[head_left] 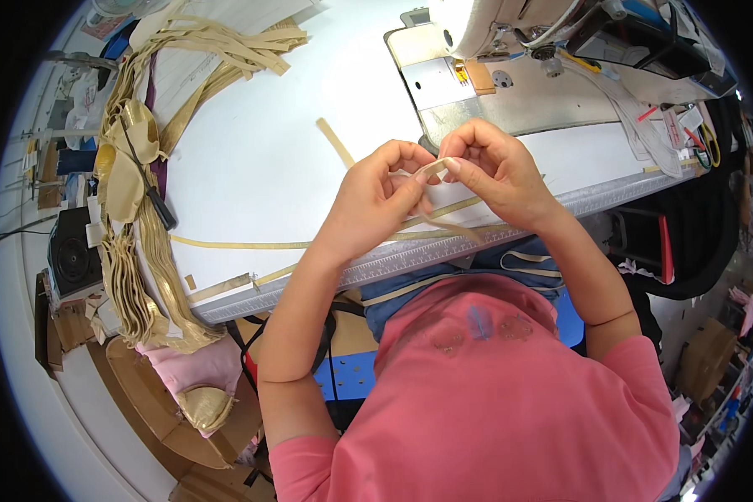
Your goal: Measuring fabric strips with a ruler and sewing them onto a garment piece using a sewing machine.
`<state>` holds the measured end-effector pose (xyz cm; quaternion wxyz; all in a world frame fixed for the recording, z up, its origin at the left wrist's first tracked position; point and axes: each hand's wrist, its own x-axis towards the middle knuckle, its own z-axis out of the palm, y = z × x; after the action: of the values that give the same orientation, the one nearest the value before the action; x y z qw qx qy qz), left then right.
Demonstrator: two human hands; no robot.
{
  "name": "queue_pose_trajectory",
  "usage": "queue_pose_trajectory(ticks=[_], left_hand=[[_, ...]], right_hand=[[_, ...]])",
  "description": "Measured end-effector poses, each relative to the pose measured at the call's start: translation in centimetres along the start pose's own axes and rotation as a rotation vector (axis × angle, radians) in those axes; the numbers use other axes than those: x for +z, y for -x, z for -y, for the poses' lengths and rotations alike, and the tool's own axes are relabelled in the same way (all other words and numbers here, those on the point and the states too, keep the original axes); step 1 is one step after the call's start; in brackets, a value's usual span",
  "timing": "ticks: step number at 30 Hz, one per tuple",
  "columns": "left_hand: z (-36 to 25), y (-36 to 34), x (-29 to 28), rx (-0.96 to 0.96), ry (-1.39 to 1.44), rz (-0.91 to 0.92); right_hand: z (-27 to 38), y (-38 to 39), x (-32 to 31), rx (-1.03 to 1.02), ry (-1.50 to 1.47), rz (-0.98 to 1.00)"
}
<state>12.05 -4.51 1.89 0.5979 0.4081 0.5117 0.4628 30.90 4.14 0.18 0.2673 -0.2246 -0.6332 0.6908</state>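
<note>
Both hands are up over the front of the white table [251, 176], pinching a narrow beige fabric strip [436, 166] between thumbs and fingers. My left hand [371, 197] grips it on one side, with its fingers curled. Close beside it, my right hand [500, 174] pinches the same strip, thumb on top. A loose length dangles below the fingers toward the table edge. Another beige strip end [335, 140] sticks out beyond my left hand; whether it belongs to the same piece is hidden.
A sewing machine [477, 50] stands at the far right. Bundles of gold straps [155, 243] and gold cups [125, 188] drape over the left edge, with a black-handled tool [161, 207] on them. A clear ruler [376, 266] lines the front edge. Scissors [711, 146] lie far right.
</note>
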Motion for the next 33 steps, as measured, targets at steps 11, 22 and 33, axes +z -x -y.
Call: queue_pose_trajectory(ticks=[11,22,33], left_hand=[[0.7,0.3,0.1,0.161,-0.292,-0.174],[0.1,-0.3,0.4,0.472,-0.686,-0.228],[-3.3,-9.9,-0.6,0.058,-0.945,0.174]], right_hand=[[-0.7,0.2,0.7,-0.024,-0.070,-0.050],[-1.1,1.4,0.5,-0.066,0.001,-0.115],[-0.9,0.3,-6.0,-0.468,0.929,-0.218]])
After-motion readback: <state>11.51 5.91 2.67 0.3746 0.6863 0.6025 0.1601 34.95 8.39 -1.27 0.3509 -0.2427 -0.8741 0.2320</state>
